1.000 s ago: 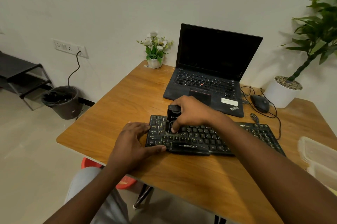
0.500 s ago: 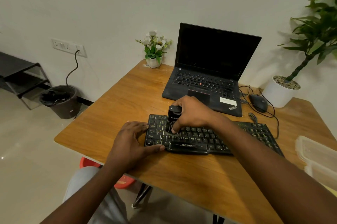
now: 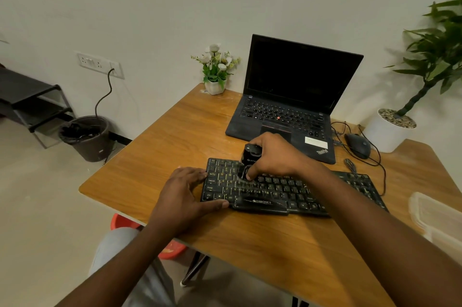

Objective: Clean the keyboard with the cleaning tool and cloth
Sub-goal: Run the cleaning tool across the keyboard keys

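Near the front edge of the wooden table (image 3: 175, 136) lies the black keyboard (image 3: 275, 191), long side towards the person. A small black cleaning tool (image 3: 250, 154) stands upright on its upper-left keys, lower end down among them. The right hand (image 3: 277, 156) is curled round the tool from the right, forefinger pointing down beside its base. The right forearm crosses over the keyboard's right half and hides part of it. The left hand (image 3: 182, 194) lies flat at the keyboard's left end, fingers straight against the side and thumb along the front edge.

Just behind the keyboard sits an open laptop (image 3: 295, 82) with a dark screen, close behind the tool. To the laptop's right a black mouse (image 3: 357, 144) rests on the table, its cable looping towards the keyboard's far right corner. A small white pot of flowers (image 3: 215, 85) stands at the back left corner, a larger white plant pot (image 3: 385, 134) at the back right. A clear plastic container (image 3: 437, 216) sits at the right edge. On the floor, a dark bin (image 3: 87, 136) stands by the wall and a red tub (image 3: 172, 248) shows under the table.
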Motion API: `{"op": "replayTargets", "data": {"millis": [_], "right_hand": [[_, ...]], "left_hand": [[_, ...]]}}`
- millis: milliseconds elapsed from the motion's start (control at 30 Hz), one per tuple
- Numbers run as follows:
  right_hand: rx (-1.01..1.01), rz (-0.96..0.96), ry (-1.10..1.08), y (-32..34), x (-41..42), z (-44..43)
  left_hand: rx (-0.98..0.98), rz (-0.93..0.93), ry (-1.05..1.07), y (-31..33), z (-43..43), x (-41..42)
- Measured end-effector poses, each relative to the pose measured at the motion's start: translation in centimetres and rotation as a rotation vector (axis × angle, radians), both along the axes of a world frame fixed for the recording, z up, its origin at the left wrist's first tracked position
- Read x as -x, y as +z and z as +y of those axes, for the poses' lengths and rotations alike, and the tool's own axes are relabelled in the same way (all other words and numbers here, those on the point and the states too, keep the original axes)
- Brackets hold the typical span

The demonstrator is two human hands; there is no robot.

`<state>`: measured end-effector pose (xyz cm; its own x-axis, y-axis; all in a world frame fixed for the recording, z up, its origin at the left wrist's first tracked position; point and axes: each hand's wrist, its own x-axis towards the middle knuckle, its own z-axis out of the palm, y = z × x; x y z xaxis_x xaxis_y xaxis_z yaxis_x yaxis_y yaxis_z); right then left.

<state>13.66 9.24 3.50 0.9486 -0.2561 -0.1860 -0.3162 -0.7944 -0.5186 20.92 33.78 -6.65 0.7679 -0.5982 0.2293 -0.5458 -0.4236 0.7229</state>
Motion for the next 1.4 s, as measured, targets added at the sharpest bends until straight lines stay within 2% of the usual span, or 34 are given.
{"op": "replayTargets", "data": {"millis": [367,633,933,1233,1400], "right_hand": [[0.013,0.026,0.047,-0.4,-1.2,2.4],[0.106,0.154,0.085,1.1,-0.9,0.8],[0.002,-0.006,0.030,-0.9,-2.3,4.1],[0.154,0.126,0.072,1.0,-2.0,2.2],[0.055,0.059,0.033,0.4,-2.5,3.9]], "left_hand": [[-0.009,-0.007,0.017,-0.2,-0.1,-0.1],[0.006,0.000,0.001,0.0,-0.1,0.1],[0.005,-0.001,-0.010,0.2,-0.1,0.1],[-0.014,0.007,0.006,-0.1,-0.1,-0.1],[-0.027,0.008,0.007,-0.1,0.0,0.0]]}}
